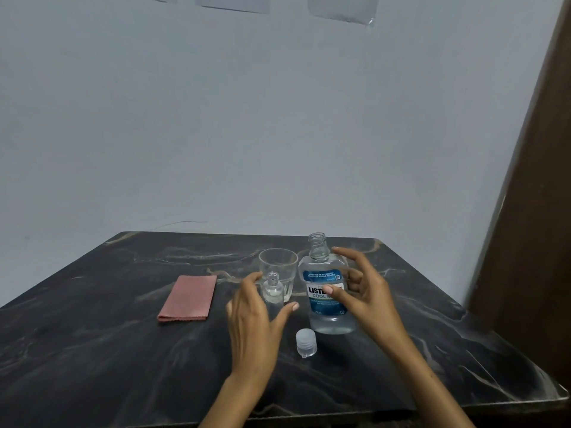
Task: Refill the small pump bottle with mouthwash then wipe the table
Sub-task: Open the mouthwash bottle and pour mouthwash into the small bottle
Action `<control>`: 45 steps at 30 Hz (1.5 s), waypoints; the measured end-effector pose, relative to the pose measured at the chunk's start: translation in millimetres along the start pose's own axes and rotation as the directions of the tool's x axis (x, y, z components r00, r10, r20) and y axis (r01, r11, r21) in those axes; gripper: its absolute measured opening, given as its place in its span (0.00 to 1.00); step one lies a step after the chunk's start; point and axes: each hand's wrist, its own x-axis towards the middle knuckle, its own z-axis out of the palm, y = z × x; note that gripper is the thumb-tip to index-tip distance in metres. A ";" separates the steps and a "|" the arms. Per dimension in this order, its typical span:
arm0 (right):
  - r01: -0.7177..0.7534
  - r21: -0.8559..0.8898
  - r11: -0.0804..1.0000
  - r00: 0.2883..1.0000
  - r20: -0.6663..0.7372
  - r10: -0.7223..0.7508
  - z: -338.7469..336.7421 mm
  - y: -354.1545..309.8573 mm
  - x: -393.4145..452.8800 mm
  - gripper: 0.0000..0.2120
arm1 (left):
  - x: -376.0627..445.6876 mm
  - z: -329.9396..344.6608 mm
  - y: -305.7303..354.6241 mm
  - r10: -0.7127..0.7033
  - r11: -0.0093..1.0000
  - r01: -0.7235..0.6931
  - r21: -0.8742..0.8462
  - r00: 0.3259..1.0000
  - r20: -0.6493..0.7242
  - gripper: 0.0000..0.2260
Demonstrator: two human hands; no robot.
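A small clear bottle (273,288) stands uncapped on the dark marble table (123,350), with a little clear liquid in it. My left hand (253,316) is spread around it, fingers apart, and I cannot tell if it touches. To the right stands the uncapped mouthwash bottle (324,316) with a blue label, upright. My right hand (361,291) curves open around its right side, thumb across the label, apparently not gripping it. The white cap (306,342) lies on the table in front of the mouthwash bottle.
An empty drinking glass (278,264) stands just behind the small bottle. A folded pink cloth (189,298) lies to the left. A wall rises behind the table, and a brown wooden panel (531,211) borders the right side.
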 end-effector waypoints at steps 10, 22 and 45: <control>0.004 -0.111 0.994 0.991 0.134 0.011 6.3 -3.1 8.3 0.27 | -1.0 9.3 -7.7 -0.006 1.000 0.006 0.011 1.000 -0.009 0.20; 0.069 -0.211 0.975 0.974 0.225 -0.020 4.2 -2.8 10.8 0.27 | -7.6 11.0 -12.0 0.028 0.997 -0.025 0.070 0.999 -0.042 0.20; 0.132 -0.347 0.929 0.964 0.262 -0.039 -7.8 -15.5 17.5 0.28 | -10.3 9.9 -10.2 0.002 0.996 -0.001 0.086 1.000 -0.006 0.22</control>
